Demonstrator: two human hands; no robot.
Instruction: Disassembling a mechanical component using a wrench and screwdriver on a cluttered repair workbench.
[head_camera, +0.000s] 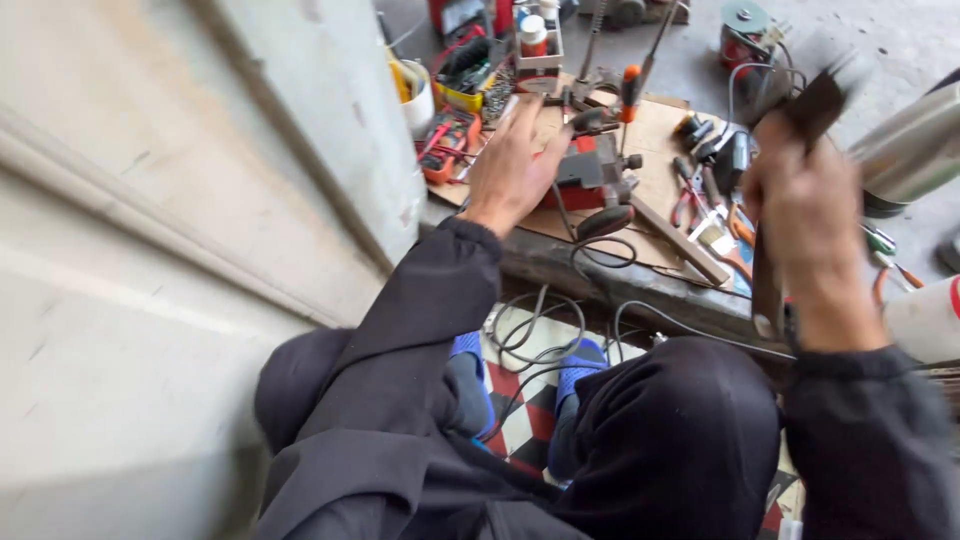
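Observation:
My left hand (512, 160) is stretched out over the cardboard sheet (660, 130), fingers spread, right beside a red and black power tool (590, 175) without gripping it. My right hand (805, 215) is raised at the right, blurred, closed around a dark flat tool (815, 105) that sticks up and forward. Both arms wear dark sleeves. My knees in dark trousers and blue shoes (578, 365) show below.
Pliers (690, 195), screwdrivers, a red multimeter (447, 140) and small boxes lie about the cardboard. Black cables (560, 330) trail onto a red, white and black patterned mat. A grey wall (180, 200) fills the left. A shiny metal cylinder (910, 150) is at the right.

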